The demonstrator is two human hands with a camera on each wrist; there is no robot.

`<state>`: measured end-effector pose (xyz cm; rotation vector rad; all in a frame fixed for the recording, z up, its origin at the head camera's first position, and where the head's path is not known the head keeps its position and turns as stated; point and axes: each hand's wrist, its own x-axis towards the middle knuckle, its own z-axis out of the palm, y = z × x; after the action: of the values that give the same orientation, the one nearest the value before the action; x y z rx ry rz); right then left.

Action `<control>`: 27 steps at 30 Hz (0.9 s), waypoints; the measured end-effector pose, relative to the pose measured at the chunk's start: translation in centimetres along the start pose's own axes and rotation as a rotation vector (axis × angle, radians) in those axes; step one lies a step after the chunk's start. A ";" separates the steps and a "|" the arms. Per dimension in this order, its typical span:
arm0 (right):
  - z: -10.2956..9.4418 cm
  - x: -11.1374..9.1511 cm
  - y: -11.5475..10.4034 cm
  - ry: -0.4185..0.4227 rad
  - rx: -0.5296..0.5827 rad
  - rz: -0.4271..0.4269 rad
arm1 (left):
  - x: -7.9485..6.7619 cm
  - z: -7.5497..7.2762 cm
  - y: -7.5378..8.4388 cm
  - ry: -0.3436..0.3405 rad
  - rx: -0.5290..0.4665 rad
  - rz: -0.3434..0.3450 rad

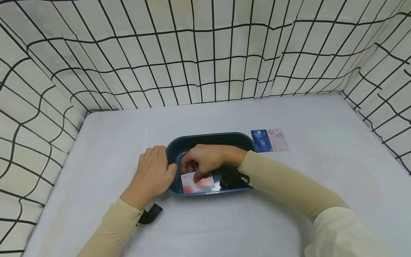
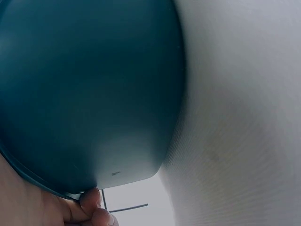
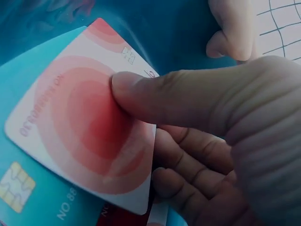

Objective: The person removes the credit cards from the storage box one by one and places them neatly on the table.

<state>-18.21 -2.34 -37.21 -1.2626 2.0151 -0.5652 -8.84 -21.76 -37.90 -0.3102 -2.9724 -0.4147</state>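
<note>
The right hand [image 1: 207, 157] pinches a pink-and-white card [image 1: 196, 187] inside the blue tub [image 1: 216, 137], whose rim the left hand [image 1: 154, 172] grips; presumably light, stiff and slick, the card suits holding by opposite edges.

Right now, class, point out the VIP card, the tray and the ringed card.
VIP card [image 1: 261, 141], head view: its blue face.
Tray [image 2: 94, 94], left wrist view: its outer wall.
Ringed card [image 3: 87, 115], right wrist view: its face.
</note>
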 end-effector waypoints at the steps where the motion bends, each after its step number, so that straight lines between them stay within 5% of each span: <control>1: -0.1 -0.1 0.0 -0.002 0.002 0.003 | 0.0 0.0 0.0 -0.002 -0.001 -0.001; 27: -1.1 -0.5 0.9 -0.092 0.162 -0.049 | -0.1 0.0 -0.1 0.003 -0.017 0.003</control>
<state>-19.38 -1.47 -36.92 -1.2202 1.8284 -0.6679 -8.76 -21.92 -37.93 -0.3151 -2.9668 -0.4401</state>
